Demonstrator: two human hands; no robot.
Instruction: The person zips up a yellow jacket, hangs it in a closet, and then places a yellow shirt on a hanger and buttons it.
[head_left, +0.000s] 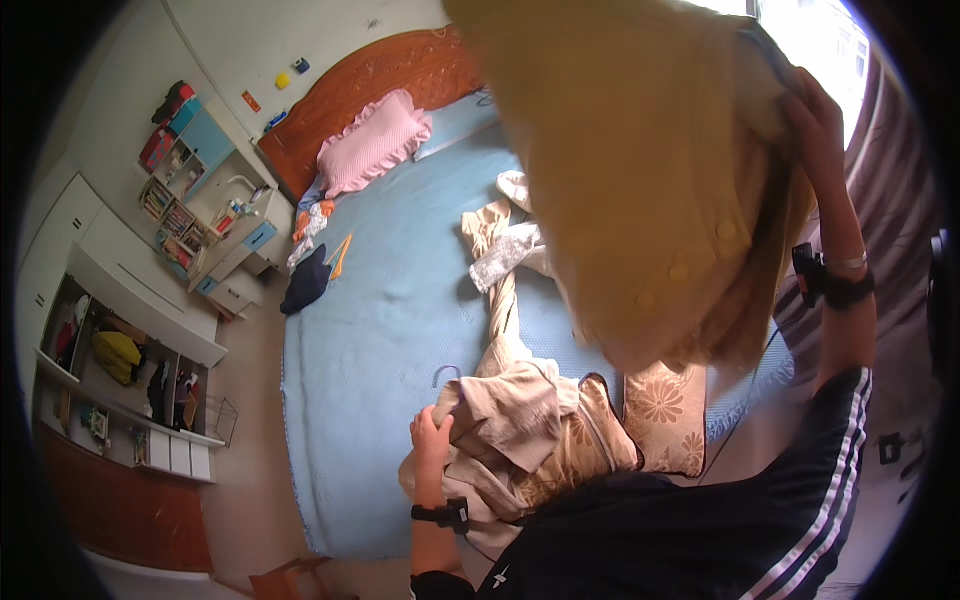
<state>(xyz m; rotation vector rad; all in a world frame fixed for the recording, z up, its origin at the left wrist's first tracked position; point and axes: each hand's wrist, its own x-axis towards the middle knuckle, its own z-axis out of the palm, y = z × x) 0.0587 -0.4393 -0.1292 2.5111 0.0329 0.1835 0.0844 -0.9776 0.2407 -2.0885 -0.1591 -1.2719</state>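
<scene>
My right hand (819, 131) is raised at the upper right, gripping a mustard-brown buttoned garment (637, 165). The cloth hangs down close to the camera and hides part of the bed behind it. Low in the view, my left hand (430, 442) holds the edge of a beige garment (506, 409), whose folds spread over the bed's near side. A dark hanger hook (448, 369) pokes out just above that hand. Beyond it lie a twisted beige cloth (504, 311) and a pale patterned cloth (504, 256).
Brown floral cushions (664, 412) sit at the near edge of the blue-covered bed (375, 420). Toward the far left are a pink ruffled pillow (375, 142), an orange hanger (341, 256) and a dark cloth (307, 281). An open wardrobe (142, 300) and a desk with shelves (240, 232) stand left.
</scene>
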